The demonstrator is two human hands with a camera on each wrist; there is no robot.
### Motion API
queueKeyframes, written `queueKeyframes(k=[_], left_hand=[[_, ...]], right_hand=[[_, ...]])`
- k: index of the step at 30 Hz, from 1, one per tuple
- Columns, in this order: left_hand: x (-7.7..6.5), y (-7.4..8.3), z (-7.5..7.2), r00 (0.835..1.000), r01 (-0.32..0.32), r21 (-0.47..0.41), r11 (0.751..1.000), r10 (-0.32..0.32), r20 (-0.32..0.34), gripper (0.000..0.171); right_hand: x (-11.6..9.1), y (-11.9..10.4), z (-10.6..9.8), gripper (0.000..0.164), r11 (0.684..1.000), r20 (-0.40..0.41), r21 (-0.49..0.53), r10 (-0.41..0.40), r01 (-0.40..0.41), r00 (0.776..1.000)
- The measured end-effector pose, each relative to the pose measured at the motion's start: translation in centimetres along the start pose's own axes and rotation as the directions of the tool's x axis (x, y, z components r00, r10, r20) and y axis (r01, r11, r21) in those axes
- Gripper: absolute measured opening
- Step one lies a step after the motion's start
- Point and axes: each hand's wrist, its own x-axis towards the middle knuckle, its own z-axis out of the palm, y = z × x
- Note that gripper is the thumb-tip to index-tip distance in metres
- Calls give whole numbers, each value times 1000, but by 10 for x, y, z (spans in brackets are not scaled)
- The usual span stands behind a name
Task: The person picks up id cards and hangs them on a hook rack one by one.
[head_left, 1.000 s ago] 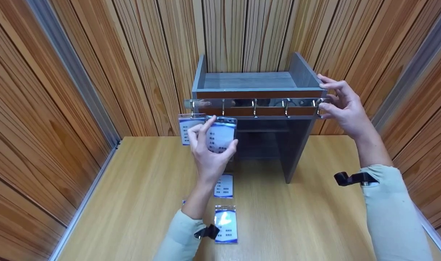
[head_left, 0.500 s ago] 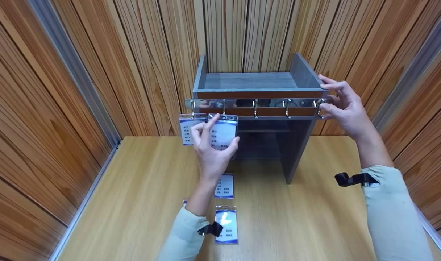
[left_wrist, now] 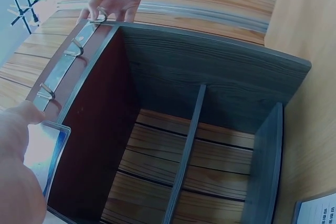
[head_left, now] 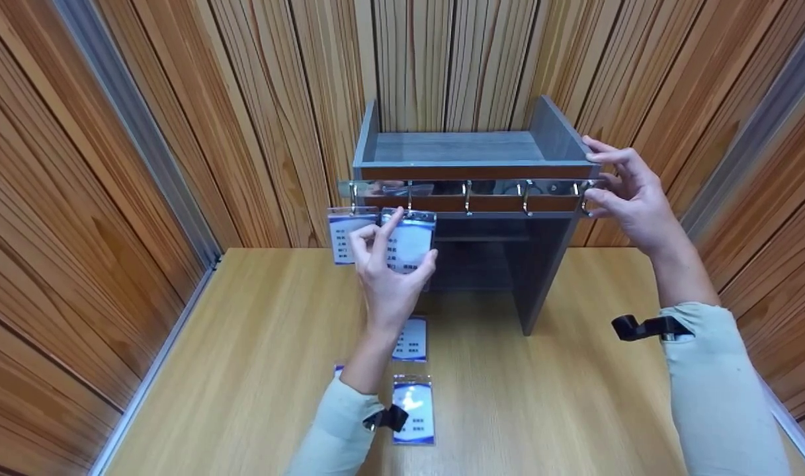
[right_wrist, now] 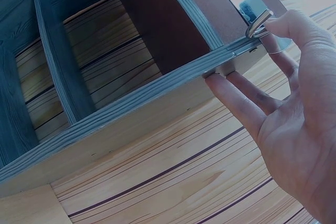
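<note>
My left hand [head_left: 390,285] pinches a clear-sleeved name badge [head_left: 417,239] by its sides, its top edge at the second hook from the left on the metal hook rail [head_left: 495,188]. Whether the hook passes through the badge's slot is hidden by the fingers. Another badge [head_left: 341,239] hangs from the leftmost hook. At the rail's right end, my right hand [head_left: 634,198] holds on, the thumb by the last hook [right_wrist: 258,24] and other fingers against the shelf's side panel [right_wrist: 157,90]. The left wrist view shows only part of the pinched badge [left_wrist: 44,150].
The grey desktop shelf [head_left: 551,264] stands on the wooden table [head_left: 276,370] before a wood-panelled wall [head_left: 296,99]. Badges lie on the table below my left hand, one nearer [head_left: 413,410] and one farther [head_left: 412,338]. Another badge's corner [head_left: 338,371] shows beside the left forearm.
My left hand has shifted slightly right and up with the badge, bringing its top to the second hook. The right hand keeps its hold on the rail's end.
</note>
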Motion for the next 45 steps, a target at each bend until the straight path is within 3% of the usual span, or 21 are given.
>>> queueKeyframes(k=[15,29,45], left_hand=[[-3,1,1,1000,18,34,999,-18,3,71],[-4,-9,13,997,73,39,997,-73,-1,75],[-6,-14,12,1000,8,32,999,-9,11,78]], right_hand=[[0,3,-1,46,1000,-10,7,0,0,1000],[-1,2,0,46,1000,-17,1,-1,1,1000],[0,1,1,46,1000,-16,30,3,-2,1000]])
